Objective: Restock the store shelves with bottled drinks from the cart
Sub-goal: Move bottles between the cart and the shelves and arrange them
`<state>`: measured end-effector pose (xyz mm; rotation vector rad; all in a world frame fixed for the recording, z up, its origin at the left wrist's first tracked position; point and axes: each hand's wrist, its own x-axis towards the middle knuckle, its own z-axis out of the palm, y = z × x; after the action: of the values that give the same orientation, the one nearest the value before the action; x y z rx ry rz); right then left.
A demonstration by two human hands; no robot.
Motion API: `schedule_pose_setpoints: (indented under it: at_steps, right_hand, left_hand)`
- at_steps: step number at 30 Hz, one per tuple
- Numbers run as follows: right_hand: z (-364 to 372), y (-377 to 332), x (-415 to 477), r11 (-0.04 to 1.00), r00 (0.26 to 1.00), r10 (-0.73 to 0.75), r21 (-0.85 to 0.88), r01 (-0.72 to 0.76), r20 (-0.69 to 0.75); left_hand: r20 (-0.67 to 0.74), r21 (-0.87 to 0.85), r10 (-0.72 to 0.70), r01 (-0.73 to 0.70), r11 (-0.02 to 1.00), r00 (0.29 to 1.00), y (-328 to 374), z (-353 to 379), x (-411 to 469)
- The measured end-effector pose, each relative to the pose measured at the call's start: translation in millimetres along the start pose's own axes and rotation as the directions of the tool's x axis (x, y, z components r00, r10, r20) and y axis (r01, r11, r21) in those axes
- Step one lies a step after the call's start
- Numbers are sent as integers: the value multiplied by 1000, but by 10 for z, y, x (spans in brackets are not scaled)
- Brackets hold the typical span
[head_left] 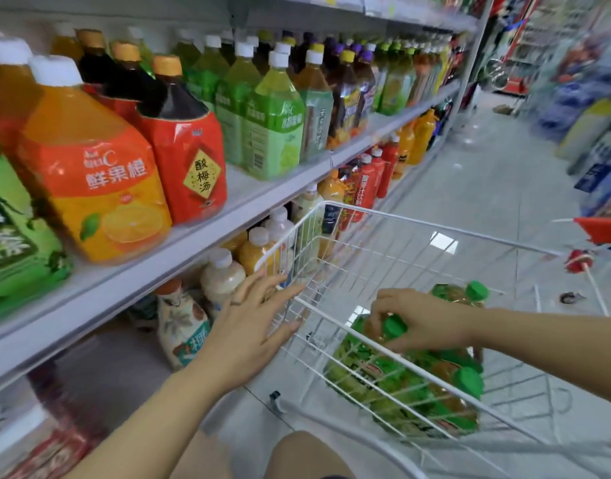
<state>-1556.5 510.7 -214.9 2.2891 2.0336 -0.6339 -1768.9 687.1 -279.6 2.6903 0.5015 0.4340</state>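
My right hand (425, 319) pinches the green cap of a bottle (363, 344) lying among the other green-capped bottles (446, 392) in the cart (435, 225); the neck looks like the easiest place to lift it by. My left hand (248, 323), fingers spread, reaches the cart's near rim, probably to steady it beside the shelves (193, 242).

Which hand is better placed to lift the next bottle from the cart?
Right hand: it grips a green cap in the cart; left hand lies open at the rim.
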Motion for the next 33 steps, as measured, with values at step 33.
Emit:
schedule_pose_setpoints:
  at_steps: [33]
  right_hand:
    - [-1275,-3418,760,465,569,-616,332,821,-545]
  left_hand:
    - [-666,-539,-418,-12,842,618,124,-2113,-1768]
